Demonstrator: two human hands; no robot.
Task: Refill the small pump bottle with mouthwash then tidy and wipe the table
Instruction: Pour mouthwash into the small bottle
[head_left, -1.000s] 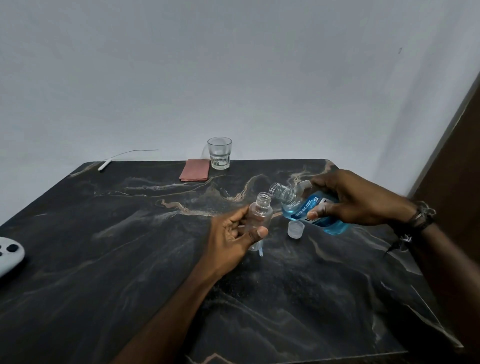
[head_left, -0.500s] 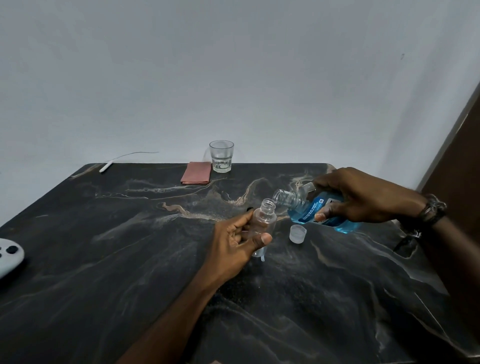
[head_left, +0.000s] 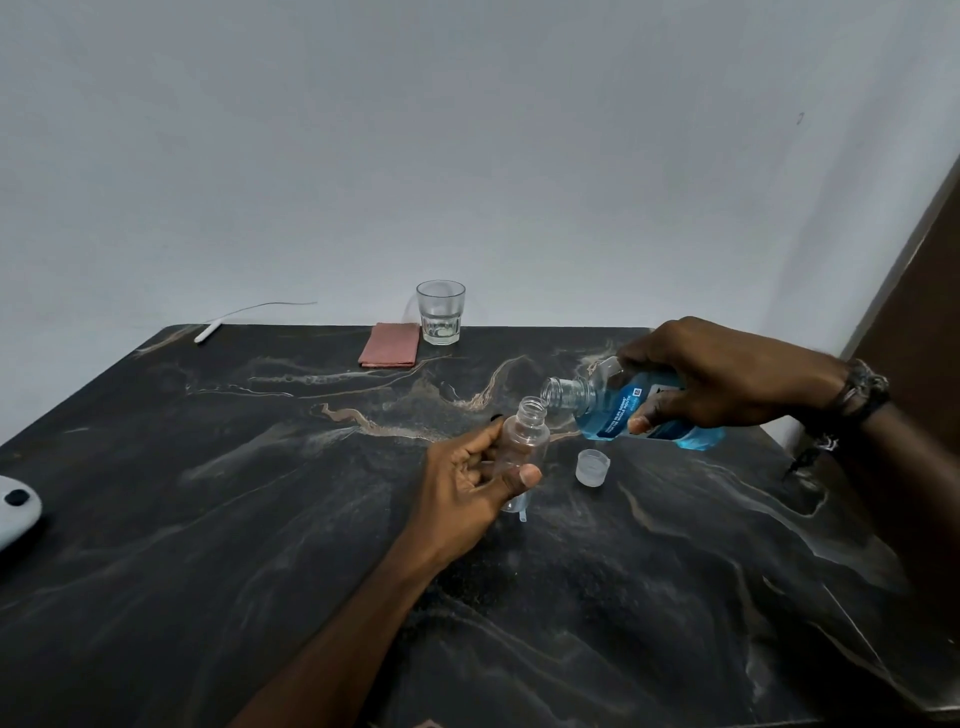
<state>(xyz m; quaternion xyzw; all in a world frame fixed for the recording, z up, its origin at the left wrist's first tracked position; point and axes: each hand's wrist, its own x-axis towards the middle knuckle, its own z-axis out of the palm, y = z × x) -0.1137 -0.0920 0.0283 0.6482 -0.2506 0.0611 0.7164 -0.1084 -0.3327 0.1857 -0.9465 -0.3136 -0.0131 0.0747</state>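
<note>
While the left hand (head_left: 470, 480) wraps thumb and fingers around the small clear plastic pump bottle (head_left: 522, 449), holding it upright and slightly tilted just above the desk (head_left: 260, 519), the right hand (head_left: 717, 379) grips the larger blue mouthwash bottle (head_left: 631, 410) by its body and tips it nearly level. Its open neck sits just beside and a little above the small bottle's open mouth; whether the two rims touch cannot be told, and no stream of liquid is visible.

Judging by its thin clear wall, the small bottle is light and easily squeezed, so a grip around its middle suits it, firm enough to stop it twisting under the pour. The mouthwash bottle looks heavier and about half full; its liquid will shift as it tips, and a wet label could turn slippery.

Just right of the left hand lies a small translucent round cap (head_left: 592, 466). Below the left thumb a pale tube end pokes out, probably the removed pump, though the hand hides most of it. Farther off, beyond both hands, stand a clear faceted drinking glass (head_left: 440, 312) and a folded reddish-brown cloth (head_left: 389, 344). A white object at the far left edge is cut off.
</note>
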